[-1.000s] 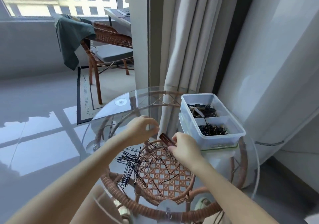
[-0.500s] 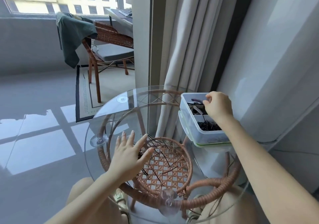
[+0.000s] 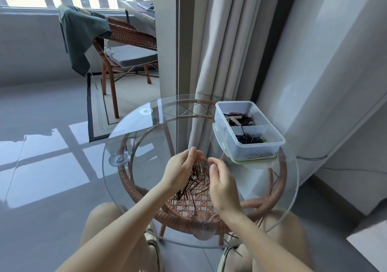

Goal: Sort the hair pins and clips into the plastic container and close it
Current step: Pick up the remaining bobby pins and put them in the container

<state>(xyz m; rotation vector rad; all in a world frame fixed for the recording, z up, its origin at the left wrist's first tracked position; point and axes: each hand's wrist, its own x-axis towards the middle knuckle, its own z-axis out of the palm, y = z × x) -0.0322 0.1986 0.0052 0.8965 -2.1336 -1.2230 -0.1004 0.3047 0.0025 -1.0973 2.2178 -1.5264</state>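
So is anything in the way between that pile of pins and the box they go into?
Nothing visible. The plastic container stands open on the glass table, its lid under it, with bare glass between it and the hair pins. Both hands, the left hand and the right hand, are at the pile.

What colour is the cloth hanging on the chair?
Dark green cloth, draped over the wicker chair; the head view shows it.

Both forearms reach forward, left hand (image 3: 181, 171) and right hand (image 3: 222, 184) close together, fingers curled inward.
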